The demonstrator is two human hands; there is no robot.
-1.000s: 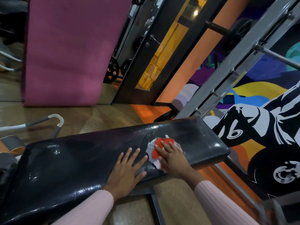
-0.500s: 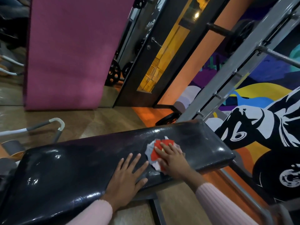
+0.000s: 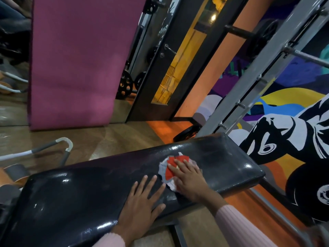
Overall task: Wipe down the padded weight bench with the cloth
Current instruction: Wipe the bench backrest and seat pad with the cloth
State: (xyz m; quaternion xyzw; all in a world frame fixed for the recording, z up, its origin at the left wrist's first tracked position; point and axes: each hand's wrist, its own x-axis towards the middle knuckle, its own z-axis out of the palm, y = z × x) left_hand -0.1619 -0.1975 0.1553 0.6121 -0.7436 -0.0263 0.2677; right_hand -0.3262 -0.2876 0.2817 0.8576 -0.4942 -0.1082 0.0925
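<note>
The left hand (image 3: 142, 202) lay flat with fingers spread on the black padded bench surface (image 3: 80, 189), holding nothing. Just beyond it, the right hand (image 3: 189, 177) pressed straight fingers on the red-and-grey cloth (image 3: 167, 169), bunched on the pad. Behind stood a pink mat (image 3: 78, 59).

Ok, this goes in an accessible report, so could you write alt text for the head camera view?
A person's right hand presses a red and grey cloth flat onto a glossy black padded weight bench, while the left hand rests open on the pad beside it. Behind the bench stand a purple mat, a grey metal rack and a colourful wall mural.
</note>
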